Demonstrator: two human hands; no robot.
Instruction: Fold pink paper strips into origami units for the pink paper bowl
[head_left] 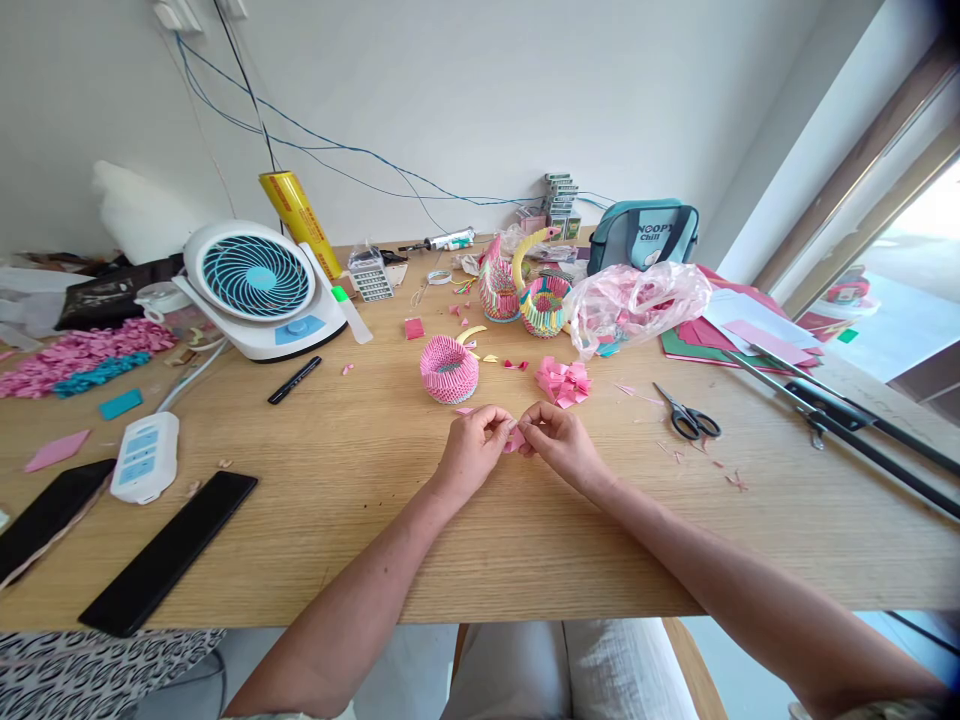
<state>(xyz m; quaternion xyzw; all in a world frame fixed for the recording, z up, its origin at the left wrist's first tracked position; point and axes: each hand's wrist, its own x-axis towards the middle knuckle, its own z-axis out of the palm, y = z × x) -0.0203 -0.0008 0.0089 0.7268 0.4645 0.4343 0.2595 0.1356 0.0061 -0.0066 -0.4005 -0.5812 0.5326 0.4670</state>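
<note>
A small pink paper piece [514, 440] is pinched between my two hands over the middle of the table. My left hand [478, 440] grips its left side with closed fingers, and my right hand [556, 438] grips its right side, also closed. Just beyond my left hand stands a pink folded-paper basket [449, 370]. A heap of pink paper pieces [564, 381] lies beyond my right hand. Farther back are a pink and green paper swan [499, 284] and a multicoloured one [545, 305] with a yellow neck.
Black scissors [694, 422] and a paper cutter [829, 408] lie at the right. A plastic bag [641, 305] sits before a teal bag [643, 236]. At the left are a fan [259, 280], a marker [294, 380], a power strip [145, 457] and a long black object [169, 552].
</note>
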